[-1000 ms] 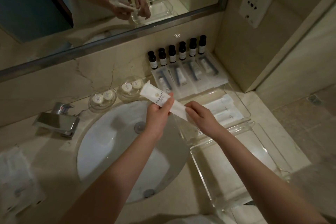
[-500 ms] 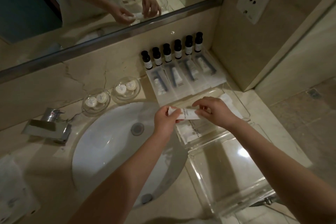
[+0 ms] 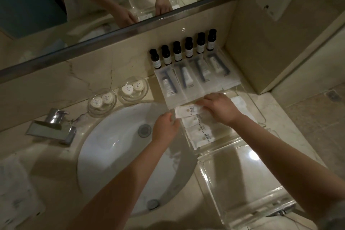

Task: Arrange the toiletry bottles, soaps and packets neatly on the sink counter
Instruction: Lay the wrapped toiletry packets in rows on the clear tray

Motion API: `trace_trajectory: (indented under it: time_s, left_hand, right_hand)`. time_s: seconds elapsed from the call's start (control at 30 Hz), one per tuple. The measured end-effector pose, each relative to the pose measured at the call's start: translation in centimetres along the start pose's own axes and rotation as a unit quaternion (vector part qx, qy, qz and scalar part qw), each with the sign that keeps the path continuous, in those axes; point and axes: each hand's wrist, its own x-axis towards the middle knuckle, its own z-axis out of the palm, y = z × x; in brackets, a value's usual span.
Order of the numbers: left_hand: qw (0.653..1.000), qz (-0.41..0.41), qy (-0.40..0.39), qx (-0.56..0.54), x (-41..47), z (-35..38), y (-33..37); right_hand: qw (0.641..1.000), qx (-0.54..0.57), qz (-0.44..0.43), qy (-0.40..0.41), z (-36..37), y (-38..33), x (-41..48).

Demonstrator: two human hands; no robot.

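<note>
- A white packet (image 3: 188,111) is held flat at the centre of the frame, at the far end of a row of similar packets (image 3: 202,130) lying in a clear tray (image 3: 261,117).
- Its left end is pinched by the left hand (image 3: 164,129); the fingertips are mostly hidden behind the hand itself.
- Its right end is covered by the right hand (image 3: 220,108), whose fingers (image 3: 202,101) are curled down over it, so that half of the packet is not seen.
- Whether the packet touches the tray cannot be told.
- A second clear tray (image 3: 242,183) lies at the lower right, partly crossed by the right forearm.
- Six dark bottles (image 3: 188,47) stand in a row against the wall at upper centre, with toothbrush packets (image 3: 186,82) laid side by side on the tabletop (image 3: 43,158) just in front of them.
- Round soaps (image 3: 128,89) are seen in two glass dishes (image 3: 104,114) left of centre; their labels are too small to read.
- At the lower left, pale wrapped items (image 3: 16,192) are blurred and cut off by the frame edge.
</note>
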Motion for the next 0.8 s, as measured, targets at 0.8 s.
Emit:
trace_trajectory:
  time_s: [0.8]
  left_hand:
    - [0.976,0.063,-0.092,0.187,-0.2,0.5,0.0]
  right_hand:
    - [0.961,-0.017,0.225,-0.157,3.1,-3.1,-3.1]
